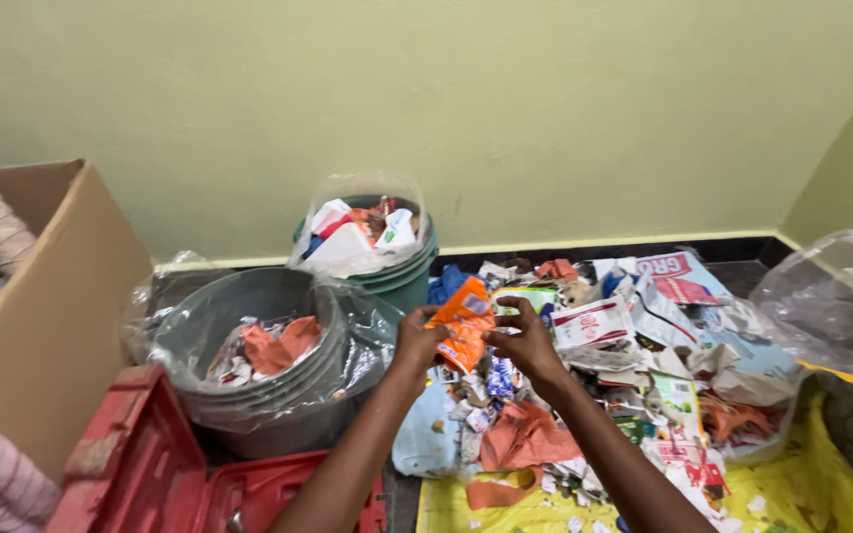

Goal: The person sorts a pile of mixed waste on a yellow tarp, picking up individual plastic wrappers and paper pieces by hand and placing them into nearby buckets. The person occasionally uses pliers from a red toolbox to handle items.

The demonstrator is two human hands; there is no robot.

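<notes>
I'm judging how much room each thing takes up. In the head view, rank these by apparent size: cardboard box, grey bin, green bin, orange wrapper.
1. Cardboard box, though it is nearest the camera and cut off by the frame.
2. Grey bin.
3. Green bin, farther back, so unsure.
4. Orange wrapper, held by both hands.

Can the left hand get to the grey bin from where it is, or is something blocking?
Probably yes. The left hand sits just right of the grey bin, whose plastic-lined top is open, with nothing between them. But its grip is shared with the right hand on an orange wrapper, so it is not free.
</notes>
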